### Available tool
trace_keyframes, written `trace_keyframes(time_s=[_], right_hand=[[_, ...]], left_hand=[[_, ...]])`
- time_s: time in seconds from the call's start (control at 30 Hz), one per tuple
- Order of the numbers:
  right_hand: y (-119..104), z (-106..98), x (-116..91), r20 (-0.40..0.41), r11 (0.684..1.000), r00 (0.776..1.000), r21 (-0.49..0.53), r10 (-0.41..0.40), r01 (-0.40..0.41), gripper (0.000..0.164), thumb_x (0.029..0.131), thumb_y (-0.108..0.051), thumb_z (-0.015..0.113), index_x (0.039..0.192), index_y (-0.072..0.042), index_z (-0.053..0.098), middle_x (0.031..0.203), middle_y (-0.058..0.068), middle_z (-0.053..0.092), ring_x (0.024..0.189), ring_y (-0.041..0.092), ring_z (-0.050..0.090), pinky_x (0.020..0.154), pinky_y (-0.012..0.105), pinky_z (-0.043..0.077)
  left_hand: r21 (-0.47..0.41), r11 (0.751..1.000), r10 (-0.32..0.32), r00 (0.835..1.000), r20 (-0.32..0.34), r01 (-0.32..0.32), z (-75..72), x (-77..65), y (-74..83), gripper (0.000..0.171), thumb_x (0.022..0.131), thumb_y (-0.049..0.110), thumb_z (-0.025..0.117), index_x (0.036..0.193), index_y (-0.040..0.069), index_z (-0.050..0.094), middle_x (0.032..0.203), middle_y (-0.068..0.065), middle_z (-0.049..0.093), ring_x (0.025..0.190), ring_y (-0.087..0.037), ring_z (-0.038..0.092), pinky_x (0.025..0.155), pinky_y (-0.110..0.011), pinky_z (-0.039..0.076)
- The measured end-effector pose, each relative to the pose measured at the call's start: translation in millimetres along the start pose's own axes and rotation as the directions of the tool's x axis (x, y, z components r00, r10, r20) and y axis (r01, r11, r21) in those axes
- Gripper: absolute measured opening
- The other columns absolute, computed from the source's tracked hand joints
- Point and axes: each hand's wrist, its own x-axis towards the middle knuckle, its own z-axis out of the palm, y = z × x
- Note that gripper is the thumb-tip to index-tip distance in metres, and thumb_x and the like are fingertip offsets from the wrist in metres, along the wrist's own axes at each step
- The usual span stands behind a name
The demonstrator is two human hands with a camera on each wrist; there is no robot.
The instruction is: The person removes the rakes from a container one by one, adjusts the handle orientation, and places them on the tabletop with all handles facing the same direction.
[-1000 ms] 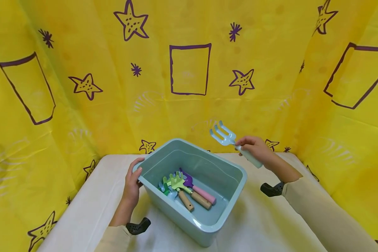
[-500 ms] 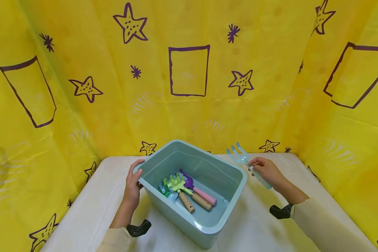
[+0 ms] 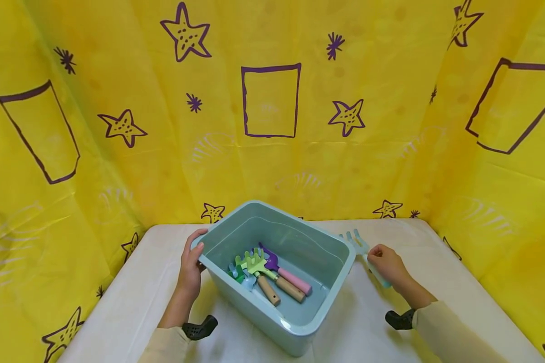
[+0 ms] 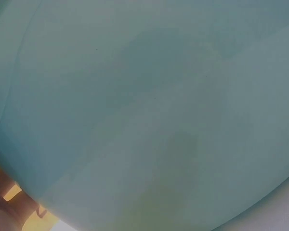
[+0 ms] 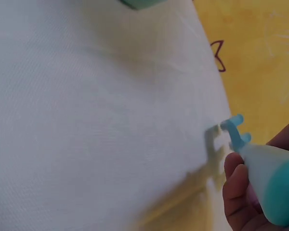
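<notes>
In the head view we see a pale blue hand fork (image 3: 361, 247) right of centre, over the white-covered table (image 3: 131, 302), its tines pointing to the upper left, just beside the right corner of a grey-green plastic bin (image 3: 256, 312). Our right hand (image 3: 390, 264) has its fingers and thumb closed round the fork's handle near the neck; the right wrist view shows the pale handle with its turquoise end at the lower right. We cannot tell whether the tines touch the table.

Our left hand (image 3: 191, 264), left of centre, is closed on the bin's left corner, thumb and fingers gripping the rim. In the left wrist view the bin's wall fills most of the frame, with fingers at the lower left.

Inside the bin, left of its middle, we see a heap of tools: light green forks (image 3: 255, 263), two wooden handles (image 3: 290, 290), a purple shovel (image 3: 271, 260) with a pink handle (image 3: 295, 281), and light blue and dark green pieces partly hidden beneath.

Beige sleeves (image 3: 449, 333) enter at the bottom, and yellow fabric (image 3: 272, 166) printed with purple starfish (image 3: 347, 117) fills the upper frame.
</notes>
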Motion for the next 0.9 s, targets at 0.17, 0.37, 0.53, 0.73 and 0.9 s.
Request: trace_keyframes(time_s=[0.17, 0.37, 0.53, 0.73, 0.9], right_hand=[[11, 5, 4, -0.031, 1.000, 1.000, -0.013, -0.002, 0.001, 0.016, 0.092, -0.014, 0.054, 0.098, 0.000, 0.058, 0.091, 0.013, 0.059, 0.083, 0.028, 0.051, 0.068, 0.033, 0.041], [22, 9, 5, -0.036, 0.997, 0.999, -0.075, -0.030, 0.027, 0.013, 0.092, -0.010, 0.055, 0.097, 0.000, 0.061, 0.092, 0.013, 0.062, 0.083, 0.028, 0.054, 0.071, 0.038, 0.042], [23, 13, 1, -0.011, 0.986, 0.996, -0.142, -0.092, 0.089, 0.011, 0.090, -0.005, 0.054, 0.098, -0.002, 0.061, 0.092, 0.011, 0.062, 0.084, 0.028, 0.056, 0.076, 0.045, 0.046], [20, 10, -12, 0.076, 0.962, 0.988, -0.228, -0.133, 0.148, 0.018, 0.090, -0.003, 0.056, 0.107, -0.002, 0.062, 0.094, 0.010, 0.062, 0.085, 0.027, 0.056, 0.077, 0.045, 0.050], [21, 0, -28, 0.201, 0.925, 0.970, -0.327, -0.134, 0.196, 0.039, 0.086, -0.013, 0.072, 0.122, -0.005, 0.061, 0.100, 0.009, 0.063, 0.087, 0.024, 0.058, 0.077, 0.044, 0.052]], left_hand=[[-0.001, 1.000, -0.005, 1.000, 0.004, 0.005, 0.4, -0.7, -0.2, 0.043, 0.103, 0.035, 0.031, 0.143, 0.021, 0.039, 0.140, -0.004, 0.045, 0.118, -0.029, 0.047, 0.095, -0.051, 0.037], [0.004, 1.000, -0.010, 1.000, -0.002, 0.010, 0.5, -1.0, -0.5, 0.043, 0.103, 0.035, 0.031, 0.143, 0.021, 0.039, 0.140, -0.005, 0.045, 0.117, -0.030, 0.047, 0.094, -0.051, 0.038], [0.006, 1.000, -0.006, 1.000, -0.003, 0.006, 0.0, -0.1, -0.7, 0.043, 0.103, 0.036, 0.032, 0.143, 0.021, 0.039, 0.140, -0.003, 0.045, 0.118, -0.029, 0.046, 0.095, -0.052, 0.037], [-0.004, 1.000, -0.008, 1.000, 0.005, 0.008, -0.3, -0.1, -0.7, 0.043, 0.103, 0.037, 0.032, 0.143, 0.021, 0.038, 0.140, -0.002, 0.044, 0.118, -0.028, 0.046, 0.096, -0.054, 0.036], [-0.001, 1.000, -0.003, 1.000, 0.007, 0.003, -0.9, -0.4, -0.1, 0.044, 0.103, 0.037, 0.032, 0.143, 0.021, 0.038, 0.141, -0.003, 0.044, 0.118, -0.029, 0.046, 0.096, -0.055, 0.036]])
